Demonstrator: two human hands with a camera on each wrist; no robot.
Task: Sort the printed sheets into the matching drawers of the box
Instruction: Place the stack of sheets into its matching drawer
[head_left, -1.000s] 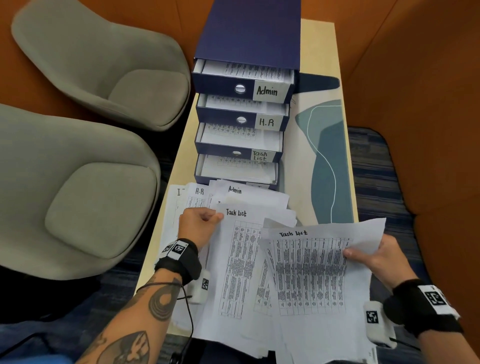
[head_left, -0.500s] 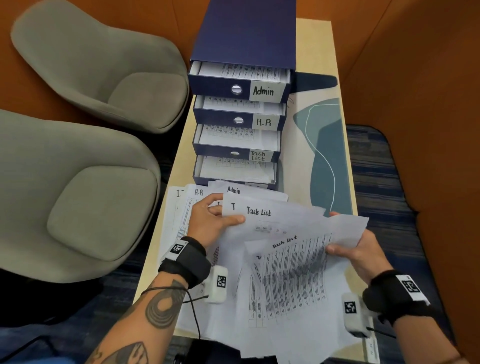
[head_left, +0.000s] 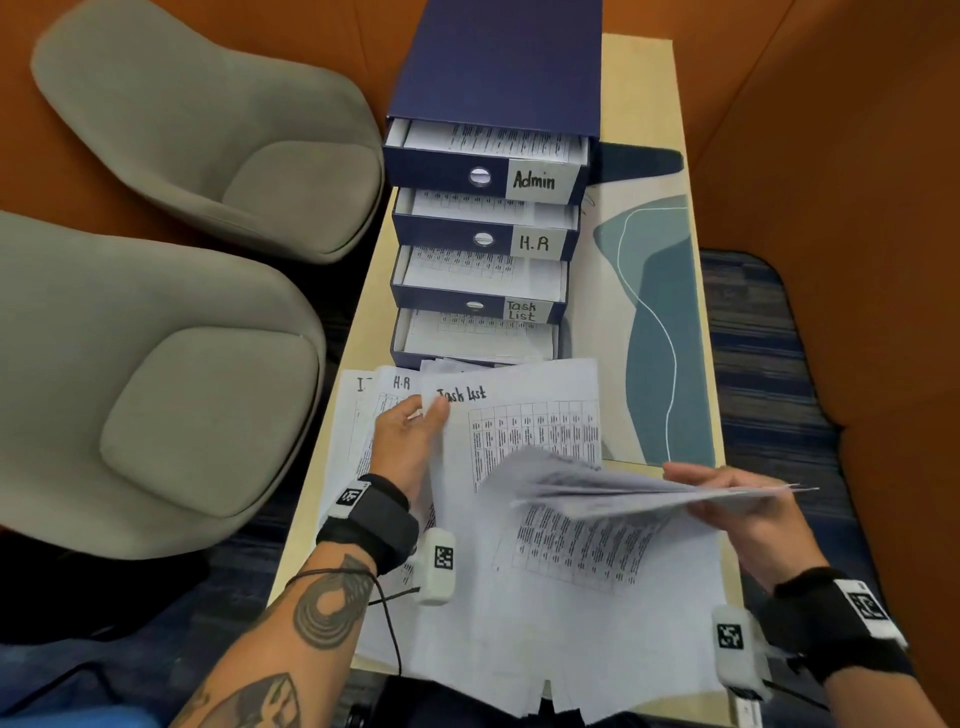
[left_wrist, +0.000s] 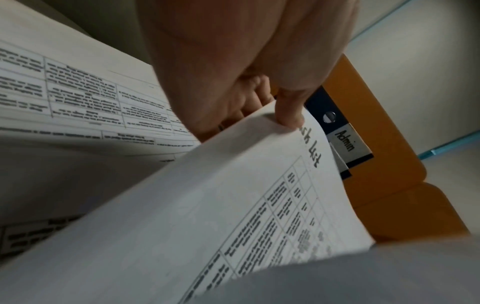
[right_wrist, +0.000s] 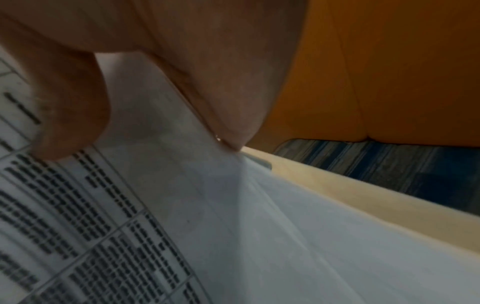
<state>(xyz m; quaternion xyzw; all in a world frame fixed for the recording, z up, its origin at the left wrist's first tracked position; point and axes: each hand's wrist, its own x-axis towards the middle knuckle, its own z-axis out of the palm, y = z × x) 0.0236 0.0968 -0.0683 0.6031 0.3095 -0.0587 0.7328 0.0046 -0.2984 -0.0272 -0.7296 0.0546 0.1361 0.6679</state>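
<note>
- The box (head_left: 498, 57) stands at the far end of the surface (head_left: 644, 62) with all four drawers pulled out in steps, and each one already has printed sheets lying in it, so part of the sorting looks done.
- The top drawer (head_left: 441, 169) is labelled "Admin", the second drawer (head_left: 447, 236) "H.R", and the third drawer (head_left: 441, 300) "Task List". The bottom drawer (head_left: 467, 335) has its front hidden by loose paper, so its label cannot be read.
- A good deal is left: a spread pile of sheets (head_left: 545, 623) covers the near half of the surface, right in front of the box, with headings such as "H.R" showing at its left edge.
- The left hand (head_left: 410, 441) pinches the top-left corner of a sheet headed "Task List" (head_left: 524, 410); the left wrist view shows the thumb on top of the paper and the other fingers (left_wrist: 249, 96) curled beneath it. That sheet is lifted at its far edge, just short of the bottom drawer.
- The right hand (head_left: 748, 514) holds a small bundle of sheets (head_left: 623, 491) by its right edge, thumb above and fingers below, raised nearly flat above the pile. Its heading cannot be read from this angle.
- Judging from the headings, the step in hand is gathering "Task List" sheets, which then belong in the third drawer; the other piles probably wait their turn.
</note>
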